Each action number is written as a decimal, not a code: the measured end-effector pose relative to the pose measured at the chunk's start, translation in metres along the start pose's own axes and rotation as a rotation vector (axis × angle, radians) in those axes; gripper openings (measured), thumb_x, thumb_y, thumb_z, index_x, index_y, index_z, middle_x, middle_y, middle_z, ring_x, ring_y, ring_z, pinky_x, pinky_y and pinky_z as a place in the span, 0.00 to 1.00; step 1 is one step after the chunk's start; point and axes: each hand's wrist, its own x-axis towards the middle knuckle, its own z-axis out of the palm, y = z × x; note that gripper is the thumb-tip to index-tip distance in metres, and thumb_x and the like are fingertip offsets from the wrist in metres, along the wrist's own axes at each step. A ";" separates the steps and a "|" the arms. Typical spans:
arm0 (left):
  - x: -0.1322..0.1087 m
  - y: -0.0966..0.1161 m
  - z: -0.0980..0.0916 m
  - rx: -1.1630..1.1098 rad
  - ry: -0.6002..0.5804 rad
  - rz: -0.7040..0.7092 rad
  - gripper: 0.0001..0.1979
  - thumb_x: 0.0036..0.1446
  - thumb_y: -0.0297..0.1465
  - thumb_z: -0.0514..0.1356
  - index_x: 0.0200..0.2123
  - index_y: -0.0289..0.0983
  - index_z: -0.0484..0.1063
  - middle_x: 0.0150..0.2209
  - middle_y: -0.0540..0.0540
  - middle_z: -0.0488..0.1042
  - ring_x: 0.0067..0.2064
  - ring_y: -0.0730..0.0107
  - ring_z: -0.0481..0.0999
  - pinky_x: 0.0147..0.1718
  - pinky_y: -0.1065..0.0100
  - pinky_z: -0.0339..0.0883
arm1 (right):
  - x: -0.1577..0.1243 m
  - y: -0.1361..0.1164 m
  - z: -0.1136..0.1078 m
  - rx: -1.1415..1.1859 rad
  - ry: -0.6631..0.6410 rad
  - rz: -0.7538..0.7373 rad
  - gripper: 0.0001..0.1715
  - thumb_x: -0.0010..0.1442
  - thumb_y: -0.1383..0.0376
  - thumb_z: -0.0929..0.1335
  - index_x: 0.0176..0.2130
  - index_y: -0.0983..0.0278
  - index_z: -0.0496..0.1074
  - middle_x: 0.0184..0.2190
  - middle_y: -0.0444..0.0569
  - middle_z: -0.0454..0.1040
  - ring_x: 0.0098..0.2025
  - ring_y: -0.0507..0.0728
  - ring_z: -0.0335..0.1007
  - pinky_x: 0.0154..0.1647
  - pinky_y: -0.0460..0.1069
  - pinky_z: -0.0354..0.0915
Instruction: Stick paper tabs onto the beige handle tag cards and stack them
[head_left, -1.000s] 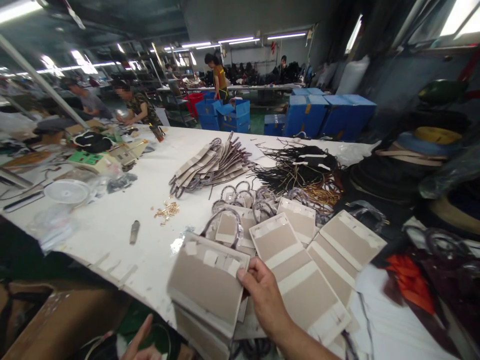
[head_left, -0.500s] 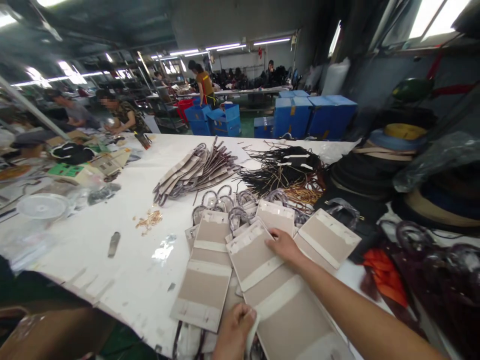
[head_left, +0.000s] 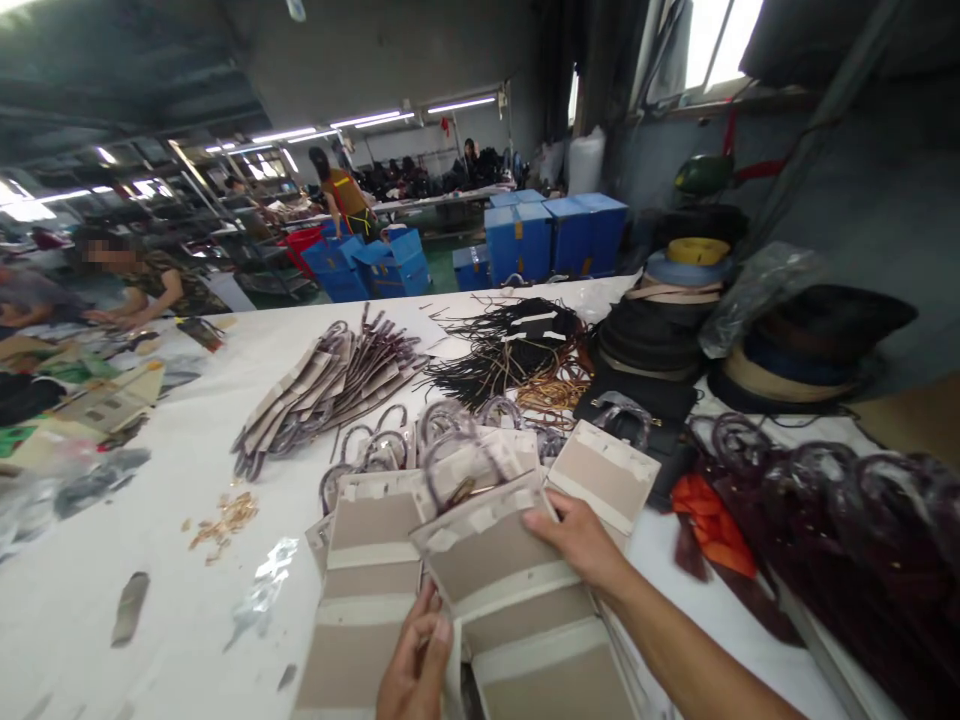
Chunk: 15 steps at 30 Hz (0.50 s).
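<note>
Both hands are on an unfinished handbag panel (head_left: 517, 560), beige-grey with pale cross strips and a plastic-wrapped handle (head_left: 465, 465) at its top edge. My right hand (head_left: 581, 540) grips its upper right edge, thumb on the near face. At its left edge, my left hand (head_left: 418, 650) is closed with curled fingers; part of its hold is hidden. The panel is tilted up over other pieces. A similar panel (head_left: 367, 590) lies to the left, and another panel (head_left: 604, 475) lies to the right. Several wrapped handles (head_left: 386, 450) stick out behind them.
On the white table (head_left: 180, 420) are a bundle of strap pieces (head_left: 322, 390), black cords (head_left: 502, 350), small gold-coloured bits (head_left: 225, 520) and a dark strip (head_left: 131, 608). Dark maroon bags (head_left: 847, 540) and rolls of tape (head_left: 660, 320) stand at right. Co-workers are farther back.
The view has swung right. The panel's top has lifted and tilted, with its handle now upright. My left hand has moved up along the panel's left edge; my right hand still grips the right edge.
</note>
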 end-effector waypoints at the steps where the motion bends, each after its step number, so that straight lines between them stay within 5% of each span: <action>1: 0.000 0.003 0.005 -0.013 -0.009 0.026 0.24 0.51 0.57 0.63 0.34 0.42 0.75 0.66 0.41 0.69 0.66 0.46 0.68 0.64 0.55 0.61 | -0.005 0.003 -0.023 0.064 0.115 0.017 0.30 0.56 0.47 0.74 0.50 0.63 0.78 0.42 0.50 0.82 0.43 0.64 0.78 0.44 0.54 0.72; 5: 0.001 0.002 0.026 -0.014 -0.129 0.023 0.24 0.52 0.58 0.62 0.29 0.42 0.73 0.70 0.39 0.63 0.69 0.43 0.62 0.68 0.48 0.55 | -0.017 0.055 -0.114 0.177 0.662 0.066 0.39 0.48 0.44 0.76 0.52 0.64 0.76 0.44 0.54 0.83 0.44 0.67 0.79 0.44 0.56 0.73; 8: 0.008 -0.003 0.034 0.061 -0.198 -0.016 0.25 0.51 0.58 0.63 0.27 0.41 0.73 0.69 0.36 0.63 0.71 0.40 0.58 0.69 0.45 0.50 | -0.019 0.104 -0.144 0.058 0.954 0.174 0.38 0.43 0.43 0.76 0.46 0.64 0.79 0.43 0.55 0.83 0.47 0.68 0.78 0.46 0.55 0.74; 11: 0.015 -0.004 0.031 0.139 -0.251 -0.049 0.24 0.51 0.57 0.63 0.28 0.41 0.75 0.68 0.35 0.64 0.71 0.39 0.57 0.70 0.44 0.46 | -0.018 0.127 -0.142 0.054 1.032 0.151 0.37 0.44 0.43 0.75 0.46 0.63 0.80 0.43 0.54 0.83 0.49 0.66 0.78 0.48 0.53 0.73; 15: 0.018 -0.005 0.021 0.139 -0.280 -0.095 0.26 0.50 0.57 0.64 0.35 0.39 0.79 0.67 0.33 0.65 0.71 0.39 0.58 0.70 0.44 0.46 | -0.021 0.108 -0.137 0.035 0.962 0.067 0.37 0.44 0.42 0.75 0.45 0.64 0.80 0.40 0.53 0.83 0.44 0.66 0.79 0.47 0.55 0.74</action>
